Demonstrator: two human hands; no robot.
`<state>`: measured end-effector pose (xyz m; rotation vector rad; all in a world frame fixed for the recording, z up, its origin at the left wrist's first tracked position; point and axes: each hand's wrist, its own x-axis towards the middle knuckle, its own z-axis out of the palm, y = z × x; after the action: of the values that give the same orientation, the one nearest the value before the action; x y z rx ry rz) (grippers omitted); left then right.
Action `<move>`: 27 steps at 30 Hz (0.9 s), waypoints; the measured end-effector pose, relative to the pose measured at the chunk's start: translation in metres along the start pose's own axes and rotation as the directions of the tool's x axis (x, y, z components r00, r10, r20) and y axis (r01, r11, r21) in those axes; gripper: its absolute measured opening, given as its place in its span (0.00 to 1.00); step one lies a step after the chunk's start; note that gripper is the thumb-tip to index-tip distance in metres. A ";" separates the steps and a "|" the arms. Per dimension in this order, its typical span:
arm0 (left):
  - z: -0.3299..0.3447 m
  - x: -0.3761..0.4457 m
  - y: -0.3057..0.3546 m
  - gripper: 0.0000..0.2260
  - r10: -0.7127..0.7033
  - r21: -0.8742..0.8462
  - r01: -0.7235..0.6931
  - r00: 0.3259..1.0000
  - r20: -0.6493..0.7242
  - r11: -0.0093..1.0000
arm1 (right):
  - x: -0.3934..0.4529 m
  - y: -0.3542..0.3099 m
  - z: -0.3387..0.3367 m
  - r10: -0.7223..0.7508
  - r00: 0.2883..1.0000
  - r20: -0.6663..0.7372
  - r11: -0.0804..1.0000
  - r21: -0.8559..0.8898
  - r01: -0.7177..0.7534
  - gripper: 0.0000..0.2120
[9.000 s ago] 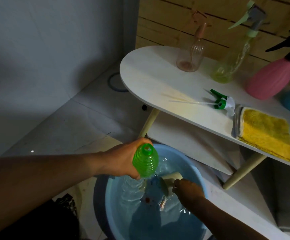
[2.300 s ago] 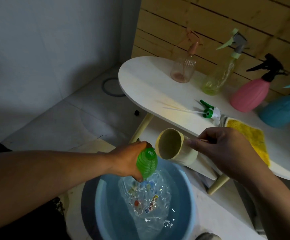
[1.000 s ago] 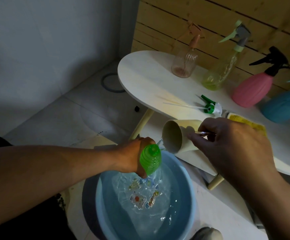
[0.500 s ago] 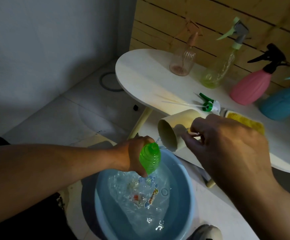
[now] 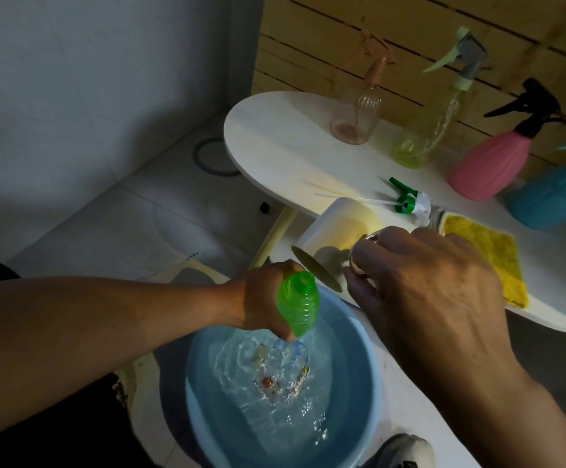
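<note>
Closest in, at the lower middle of the frame, is the blue basin (image 5: pixel 377 390) of rippling water. The green bottle (image 5: pixel 298 304) hangs right above its far rim, neck up and a bit tilted. The left grip (image 5: pixel 261 298) is wrapped round its ribbed belly, and I'd say that's the right place to hold it. It looks like thin plastic, so probably light and squishy, and slick now it's wet. The ribs give some bite, but squeeze hard and I reckon it'll buckle and spit water back out. It should also get heavier as it fills. Just right of it, the right grip (image 5: pixel 426 285) has its fingers curled on the cream cup (image 5: pixel 337 228), though I can't tell if it's by a handle or the wall. The cup looks stiff and easy to hold, with its mouth just beside the bottle's narrow neck, so I'd pour slowly. Half a second back you could look into the cup. Now it's tipped further, mouth down and away, while the bottle has barely budged. Nine seconds back that hand was down in the basin. Behind them the white counter (image 5: pixel 285 140) carries a loose spray head (image 5: pixel 410 204) and a yellow cloth (image 5: pixel 487 251). Four spray bottles stand along the back, at upper right.
</note>
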<state>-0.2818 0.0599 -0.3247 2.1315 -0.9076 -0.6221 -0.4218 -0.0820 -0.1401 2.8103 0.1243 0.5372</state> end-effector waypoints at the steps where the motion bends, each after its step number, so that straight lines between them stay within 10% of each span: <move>1: 0.000 0.000 0.000 0.41 -0.004 -0.014 0.004 1.000 0.006 1.000 | 0.000 0.001 0.000 0.004 1.000 0.004 1.000 0.005 -0.004 0.09; 8: 0.000 -0.006 -0.006 0.40 -0.035 -0.104 0.033 0.999 -0.016 0.994 | 0.004 0.010 0.008 0.254 0.948 0.194 0.960 0.066 -0.271 0.14; 18: -0.012 -0.018 -0.015 0.40 -0.104 -0.047 0.102 0.994 -0.035 0.994 | 0.004 0.033 0.117 0.340 0.681 0.648 0.800 0.181 -0.572 0.18; 27: -0.015 -0.024 -0.025 0.39 -0.126 -0.069 0.124 0.992 -0.029 0.990 | -0.060 -0.001 0.233 0.120 0.558 0.821 0.893 0.156 -0.422 0.15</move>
<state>-0.2774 0.0970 -0.3314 2.1444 -0.7290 -0.6684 -0.3910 -0.1479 -0.3692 3.1087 -0.4713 -0.8336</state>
